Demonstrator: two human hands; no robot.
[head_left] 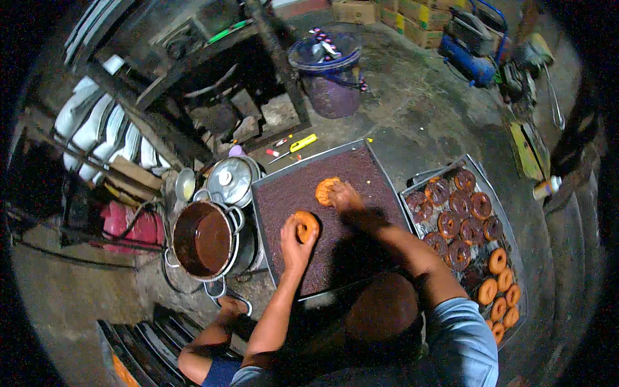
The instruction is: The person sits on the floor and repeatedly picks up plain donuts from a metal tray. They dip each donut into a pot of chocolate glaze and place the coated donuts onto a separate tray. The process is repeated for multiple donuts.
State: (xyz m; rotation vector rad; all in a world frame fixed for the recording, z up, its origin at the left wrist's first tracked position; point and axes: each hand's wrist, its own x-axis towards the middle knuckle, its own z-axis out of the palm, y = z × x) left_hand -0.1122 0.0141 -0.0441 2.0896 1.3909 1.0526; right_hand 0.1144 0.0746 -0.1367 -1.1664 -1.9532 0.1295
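Note:
A wide metal tray (259,213) in front of me holds a layer of dark brown sprinkles (342,258). Over its left half, my left hand (296,248) grips a plain golden ring doughnut (311,227), thumb and fingers around its left side. Farther back, my right hand (347,198) is closed on the right edge of another golden doughnut (325,191), low over the sprinkles. Whether that one rests on them I cannot tell. Left of the tray, a metal pot (173,248) contains melted chocolate (211,242).
A second tray (509,226) at right carries several chocolate-coated doughnuts (449,224) and plain ones (487,291). Behind the pot stands a glass-lidded pot (230,182). A yellow-handled tool (303,143) lies beyond the sprinkle tray, near a purple bucket (332,90). A blue compressor (471,61) sits far right.

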